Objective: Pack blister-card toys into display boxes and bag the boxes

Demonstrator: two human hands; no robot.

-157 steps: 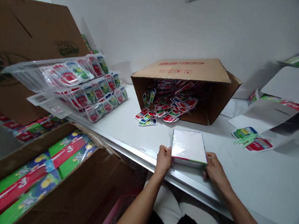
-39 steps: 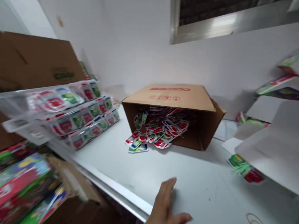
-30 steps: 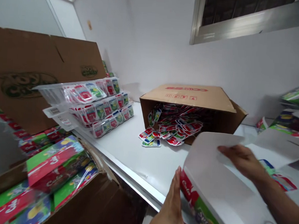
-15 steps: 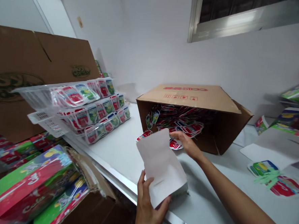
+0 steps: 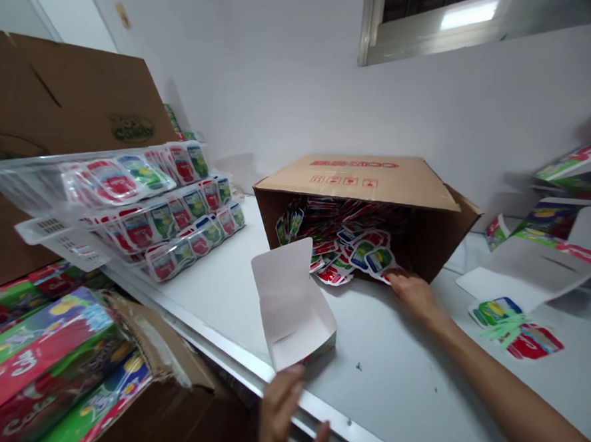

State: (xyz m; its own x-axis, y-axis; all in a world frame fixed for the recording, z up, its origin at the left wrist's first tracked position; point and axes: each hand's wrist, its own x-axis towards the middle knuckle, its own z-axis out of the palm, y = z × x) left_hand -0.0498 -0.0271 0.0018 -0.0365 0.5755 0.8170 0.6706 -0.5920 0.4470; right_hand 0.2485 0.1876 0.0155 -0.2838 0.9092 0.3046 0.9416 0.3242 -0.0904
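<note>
My right hand (image 5: 414, 296) is at the mouth of a tipped cardboard box (image 5: 358, 179), fingertips closed on the edge of flat, cup-shaped printed packets (image 5: 373, 256) in red, green and blue. More packets are heaped inside the box and spill onto the table. A small display box (image 5: 293, 307) stands on the white table with its plain lid raised; its inside is mostly hidden from me. Just in front of it, at the table edge, my left hand (image 5: 284, 410) is slightly blurred, with its fingers apart and nothing in them.
Clear plastic trays (image 5: 160, 213) of similar packets are stacked at left. Below them, an opened carton (image 5: 167, 360) holds printed boxes (image 5: 30, 378). On the right lie another opened display box (image 5: 533, 262) and packets with green strips (image 5: 509, 327). A metal edge (image 5: 237, 357) borders the table.
My left hand has come off the display box and drawn back toward me. My right hand has moved from beside its lid to the packets at the big box's mouth. The view has shifted.
</note>
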